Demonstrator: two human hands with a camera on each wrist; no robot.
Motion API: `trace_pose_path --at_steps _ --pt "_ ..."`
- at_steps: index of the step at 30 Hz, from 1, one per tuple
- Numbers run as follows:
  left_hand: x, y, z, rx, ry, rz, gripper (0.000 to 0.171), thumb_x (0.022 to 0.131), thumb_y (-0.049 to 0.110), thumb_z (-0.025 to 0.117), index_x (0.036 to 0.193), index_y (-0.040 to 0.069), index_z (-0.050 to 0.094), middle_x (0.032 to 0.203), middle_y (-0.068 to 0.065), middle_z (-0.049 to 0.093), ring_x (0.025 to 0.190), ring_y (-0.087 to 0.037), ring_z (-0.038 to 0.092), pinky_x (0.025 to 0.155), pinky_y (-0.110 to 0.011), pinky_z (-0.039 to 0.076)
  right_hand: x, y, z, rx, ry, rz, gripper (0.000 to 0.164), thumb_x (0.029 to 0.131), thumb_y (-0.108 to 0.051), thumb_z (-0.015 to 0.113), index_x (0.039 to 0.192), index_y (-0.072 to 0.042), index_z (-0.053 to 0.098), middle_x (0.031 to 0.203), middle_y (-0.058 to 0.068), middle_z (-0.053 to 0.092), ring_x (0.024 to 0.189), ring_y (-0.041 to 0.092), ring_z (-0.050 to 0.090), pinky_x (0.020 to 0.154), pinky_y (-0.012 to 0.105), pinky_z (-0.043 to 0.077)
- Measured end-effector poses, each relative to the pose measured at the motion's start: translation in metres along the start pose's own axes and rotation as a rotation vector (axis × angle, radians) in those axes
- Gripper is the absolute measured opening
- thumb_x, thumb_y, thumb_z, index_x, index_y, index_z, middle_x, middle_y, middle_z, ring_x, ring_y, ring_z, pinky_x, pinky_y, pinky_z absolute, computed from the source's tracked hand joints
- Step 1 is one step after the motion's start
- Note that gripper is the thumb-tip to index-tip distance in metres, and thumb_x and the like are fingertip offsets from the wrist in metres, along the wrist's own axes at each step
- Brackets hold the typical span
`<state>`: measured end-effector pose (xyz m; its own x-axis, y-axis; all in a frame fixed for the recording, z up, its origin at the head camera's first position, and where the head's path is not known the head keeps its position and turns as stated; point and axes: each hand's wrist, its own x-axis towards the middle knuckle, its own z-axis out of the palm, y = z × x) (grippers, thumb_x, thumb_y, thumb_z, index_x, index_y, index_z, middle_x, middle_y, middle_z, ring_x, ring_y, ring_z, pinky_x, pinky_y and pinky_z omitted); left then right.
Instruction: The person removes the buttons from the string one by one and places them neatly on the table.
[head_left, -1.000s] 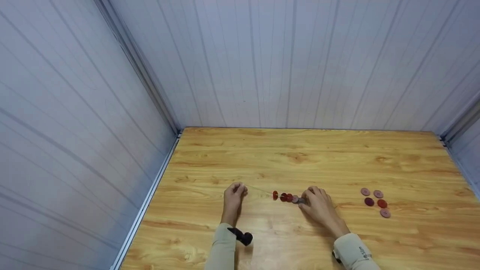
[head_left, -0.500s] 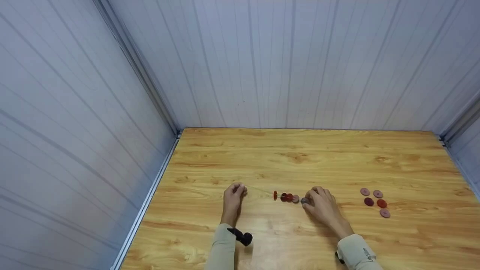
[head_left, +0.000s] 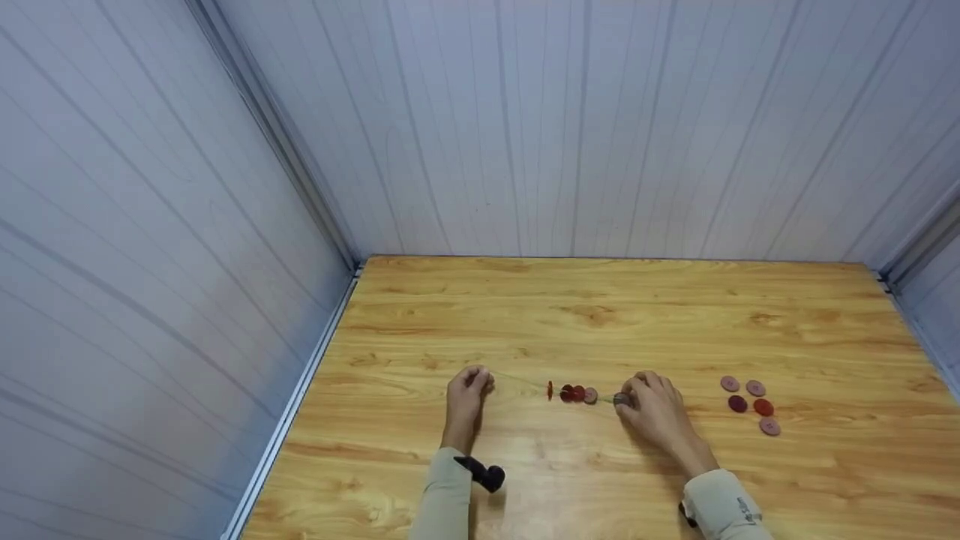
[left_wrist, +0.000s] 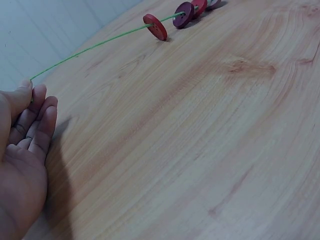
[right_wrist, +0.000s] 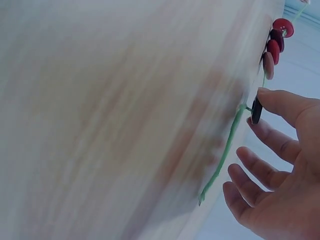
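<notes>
My left hand (head_left: 466, 401) pinches one end of a green string (left_wrist: 90, 48) between thumb and forefinger, a little above the table. Along the string, to the right, come a red button (left_wrist: 155, 27) standing on edge, a dark purple button (left_wrist: 183, 15), another red button (head_left: 578, 393) and a pink button (right_wrist: 268, 65). Thumb and forefinger of my right hand (head_left: 658, 412) pinch a dark grey button (right_wrist: 256, 110) by its edges, apart from the other strung ones. The string's loose tail hangs past the grey button in the right wrist view.
Right of my right hand, several loose buttons lie flat on the wooden table (head_left: 600, 315): pink (head_left: 730, 384), dark purple (head_left: 737, 403) and red (head_left: 763, 407) ones. Pale panel walls (head_left: 525, 150) stand behind the table and at its sides.
My right hand has moved right with the grey button, opening a gap between it and the pink one. The left hand keeps its place; the leftmost red button has turned more edge-on.
</notes>
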<state>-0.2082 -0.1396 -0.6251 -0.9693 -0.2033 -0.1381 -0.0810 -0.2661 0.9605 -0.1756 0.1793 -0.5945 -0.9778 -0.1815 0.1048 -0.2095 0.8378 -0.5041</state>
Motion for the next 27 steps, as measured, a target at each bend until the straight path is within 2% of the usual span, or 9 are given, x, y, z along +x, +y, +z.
trace_pose_path --at_steps 8,14,21,27 --pt "0.002 -0.002 0.0 0.002 0.008 0.011 0.018 0.095 0.0 0.055 0.101 -0.017 0.055 0.085 -0.012 0.061 0.077 -0.018 0.058 0.075 -0.031 0.052 -0.001 0.008 -0.007 0.008 0.002 0.038 0.022 0.086 -0.023 0.071 0.101 -0.009 0.064 0.124 0.02 0.053 0.118 0.044 0.043 0.097 0.062 0.031" --pt "0.001 -0.002 -0.002 -0.013 -0.012 0.001 0.013 0.096 0.002 0.055 0.097 -0.011 0.056 0.086 -0.011 0.06 0.077 -0.02 0.057 0.076 -0.034 0.053 -0.003 0.013 -0.011 0.011 0.016 0.06 0.022 0.086 -0.023 0.071 0.101 -0.008 0.065 0.122 0.019 0.053 0.114 0.042 0.044 0.095 0.061 0.033" --pt "0.002 -0.002 -0.002 0.027 -0.003 0.01 0.011 0.095 0.003 0.056 0.093 -0.008 0.057 0.085 -0.013 0.061 0.076 -0.02 0.058 0.075 -0.032 0.053 -0.004 0.022 -0.018 0.009 0.002 0.094 0.025 0.087 -0.023 0.07 0.106 -0.007 0.064 0.126 0.022 0.051 0.12 0.046 0.041 0.097 0.065 0.03" --pt "0.003 -0.003 -0.001 0.015 0.003 0.003 0.012 0.095 0.003 0.056 0.094 -0.01 0.057 0.085 -0.012 0.061 0.078 -0.019 0.059 0.075 -0.031 0.053 -0.006 0.028 -0.023 0.008 0.009 0.104 0.024 0.087 -0.022 0.069 0.105 -0.007 0.063 0.128 0.025 0.049 0.121 0.049 0.039 0.098 0.066 0.029"
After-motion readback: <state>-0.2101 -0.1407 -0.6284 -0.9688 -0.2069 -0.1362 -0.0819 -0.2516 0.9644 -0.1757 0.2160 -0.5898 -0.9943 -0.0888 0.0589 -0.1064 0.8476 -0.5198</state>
